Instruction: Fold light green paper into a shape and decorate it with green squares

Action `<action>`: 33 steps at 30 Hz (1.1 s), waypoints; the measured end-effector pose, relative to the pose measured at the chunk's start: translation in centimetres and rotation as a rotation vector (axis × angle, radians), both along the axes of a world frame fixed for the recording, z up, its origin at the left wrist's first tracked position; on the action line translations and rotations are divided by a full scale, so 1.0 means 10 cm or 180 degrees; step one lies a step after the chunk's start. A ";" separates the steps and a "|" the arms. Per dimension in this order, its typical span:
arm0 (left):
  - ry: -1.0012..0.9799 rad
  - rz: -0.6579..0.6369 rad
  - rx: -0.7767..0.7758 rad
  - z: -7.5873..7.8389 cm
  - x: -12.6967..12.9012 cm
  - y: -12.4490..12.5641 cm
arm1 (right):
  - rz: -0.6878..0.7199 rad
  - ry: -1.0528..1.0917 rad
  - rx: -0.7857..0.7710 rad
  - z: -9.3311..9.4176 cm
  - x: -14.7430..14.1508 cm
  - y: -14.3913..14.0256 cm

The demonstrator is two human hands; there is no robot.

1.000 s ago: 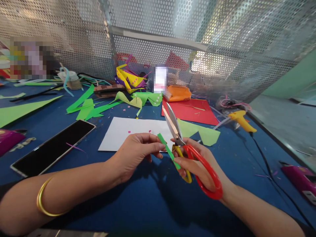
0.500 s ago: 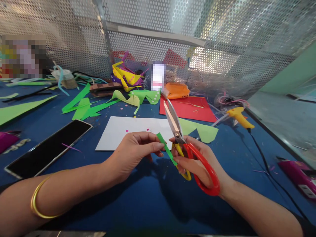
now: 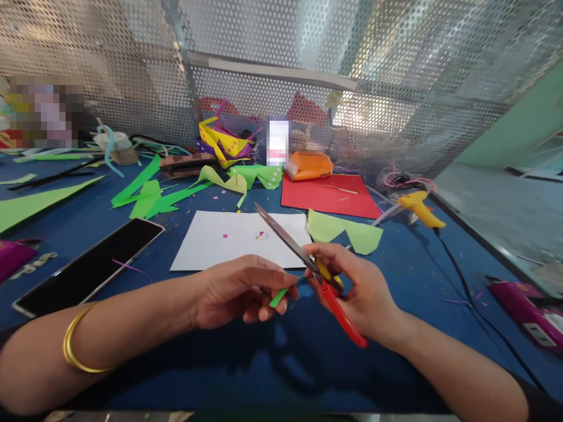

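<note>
Just below the centre of the frame, my left hand (image 3: pixel 244 293) pinches a short green paper strip (image 3: pixel 278 298), left of the scissors (image 3: pixel 309 262) my right hand (image 3: pixel 363 287) grips, blades slanting upper left.

The person's left forearm (image 3: pixel 149 313) carries a single bangle (image 3: pixel 67 346), yellow-gold and shiny, with a smooth, rounded, fairly slender band that catches light along its curve. A dark, near-black sleeve (image 3: pixel 6 338) shows at the left edge of the view, above the bangle on that arm. On the other side, a black sleeve (image 3: pixel 534 400) ends around the upper part of the right forearm (image 3: pixel 457 363). Both hands, left (image 3: pixel 237 287) and right (image 3: pixel 363 287), are bare, with slim fingers.
</note>
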State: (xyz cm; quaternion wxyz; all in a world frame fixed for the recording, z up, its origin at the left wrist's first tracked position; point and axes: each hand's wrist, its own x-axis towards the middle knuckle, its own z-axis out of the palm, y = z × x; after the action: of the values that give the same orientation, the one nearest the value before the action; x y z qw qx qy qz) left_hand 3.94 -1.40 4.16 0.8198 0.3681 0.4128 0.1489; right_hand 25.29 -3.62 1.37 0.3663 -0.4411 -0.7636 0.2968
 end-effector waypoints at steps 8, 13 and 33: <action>0.0469 0.0879 0.1173 -0.06 0.04 0.04 | -0.0960 0.1312 -0.0294 0.06 -0.04 0.09; 0.0662 0.1143 0.1444 -0.05 0.03 0.05 | -0.0741 0.1637 -0.0976 0.09 -0.04 0.12; 0.0125 0.2140 0.1545 0.01 -0.08 0.24 | -0.0306 -0.0252 -0.0830 0.14 0.14 0.12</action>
State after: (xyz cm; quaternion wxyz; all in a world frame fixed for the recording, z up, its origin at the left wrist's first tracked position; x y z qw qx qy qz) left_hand 3.15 1.01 4.30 0.6069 0.3982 0.4784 0.4943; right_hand 26.69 -2.41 2.74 0.2893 -0.5325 -0.7104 0.3579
